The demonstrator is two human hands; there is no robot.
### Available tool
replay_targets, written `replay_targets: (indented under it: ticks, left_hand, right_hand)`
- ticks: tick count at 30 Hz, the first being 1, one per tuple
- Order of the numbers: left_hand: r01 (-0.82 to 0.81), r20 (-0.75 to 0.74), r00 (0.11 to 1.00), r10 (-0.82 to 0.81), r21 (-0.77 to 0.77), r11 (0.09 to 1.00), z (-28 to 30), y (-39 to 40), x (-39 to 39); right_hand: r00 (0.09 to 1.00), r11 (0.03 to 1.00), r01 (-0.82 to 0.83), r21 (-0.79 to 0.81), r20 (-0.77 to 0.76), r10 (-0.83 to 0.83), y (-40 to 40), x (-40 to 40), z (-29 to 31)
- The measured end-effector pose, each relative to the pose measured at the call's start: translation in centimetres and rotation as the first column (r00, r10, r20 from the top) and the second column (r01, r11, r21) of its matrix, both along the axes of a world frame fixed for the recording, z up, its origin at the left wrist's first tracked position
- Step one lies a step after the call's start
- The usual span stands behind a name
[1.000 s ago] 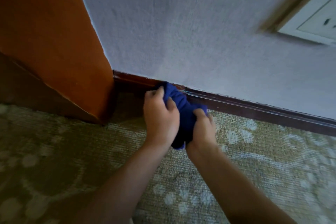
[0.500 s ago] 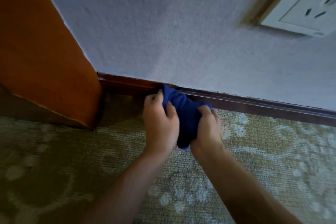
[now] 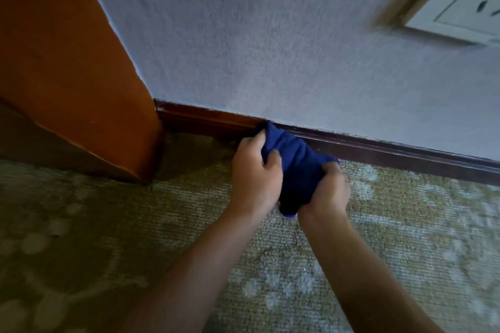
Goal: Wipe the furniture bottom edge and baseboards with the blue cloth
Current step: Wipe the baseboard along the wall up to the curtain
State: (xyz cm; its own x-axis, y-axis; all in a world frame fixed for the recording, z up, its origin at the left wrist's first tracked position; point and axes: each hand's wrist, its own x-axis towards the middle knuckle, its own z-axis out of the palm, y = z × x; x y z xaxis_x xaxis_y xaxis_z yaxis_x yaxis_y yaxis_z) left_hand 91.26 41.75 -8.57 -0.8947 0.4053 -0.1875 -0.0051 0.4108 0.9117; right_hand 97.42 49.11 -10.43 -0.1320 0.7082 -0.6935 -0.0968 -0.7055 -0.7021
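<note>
A bunched blue cloth (image 3: 293, 162) is held between both hands, its top edge touching the dark brown baseboard (image 3: 392, 151) where wall meets carpet. My left hand (image 3: 254, 173) grips the cloth's left side with curled fingers. My right hand (image 3: 328, 189) grips its right side, slightly blurred. The orange wooden furniture panel (image 3: 70, 76) stands at the left, its bottom edge (image 3: 108, 167) resting on the carpet, clear of both hands.
A pale textured wall (image 3: 270, 48) rises above the baseboard. A white wall socket (image 3: 465, 13) in a tan frame sits at the upper right. Green patterned carpet (image 3: 108, 238) covers the floor around my forearms.
The view has shifted a little. Both hands keep their grip on the cloth at the baseboard, and the right hand now shows motion blur.
</note>
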Motion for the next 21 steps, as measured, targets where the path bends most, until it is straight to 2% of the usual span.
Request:
replay_targets:
  ticks: [2,4,6,9,12,14,15,17,19,21]
  left_hand:
    - [-0.208,0.05,0.977,0.207,0.025,0.978,-0.4,-1.7,-1.2]
    - [-0.393,0.097,0.916,0.388,0.038,0.919,-0.8,-2.7,-2.4]
    - [-0.439,0.159,0.89,0.427,0.046,0.897,-1.2,-2.8,-2.9]
    - [-0.415,0.27,0.886,0.377,0.102,0.904,-1.0,-1.5,-1.8]
    - [-0.228,0.43,0.895,0.121,0.207,0.951,-0.2,0.1,0.1]
    - [-0.175,0.548,0.837,-0.016,0.294,0.94,-0.2,0.3,0.4]
    - [-0.21,0.579,0.816,-0.009,0.31,0.927,-0.4,0.2,0.0]
    - [-0.331,0.604,0.787,0.122,0.247,0.911,-0.9,-0.3,-1.2]
    - [-0.489,0.634,0.714,0.297,0.147,0.86,-1.6,-1.0,-2.7]
    - [-0.586,0.662,0.641,0.389,0.095,0.805,-2.0,-1.4,-3.6]
  right_hand:
    - [0.983,0.983,-0.184,0.015,-0.023,0.184,-1.1,-1.4,0.4]
    - [0.926,0.927,-0.374,-0.014,-0.056,0.373,-2.0,-2.8,0.9]
    - [0.894,0.894,-0.447,-0.025,-0.062,0.444,-1.9,-3.5,0.9]
    - [0.925,0.925,-0.378,-0.049,-0.065,0.374,0.0,-3.1,0.4]
    - [0.976,0.969,-0.215,-0.119,-0.064,0.208,2.1,-1.2,-0.8]
    - [0.991,0.978,-0.127,-0.164,-0.061,0.118,2.5,-0.4,-1.3]
    - [0.992,0.981,-0.105,-0.163,-0.084,0.092,2.2,-0.4,-1.4]
    - [0.989,0.99,-0.082,-0.115,-0.131,0.067,1.3,-1.3,-1.5]
    - [0.98,0.988,-0.146,-0.053,-0.142,0.137,0.1,-2.3,-1.1]
    - [0.962,0.969,-0.242,-0.05,-0.143,0.233,-0.3,-2.7,-0.5]
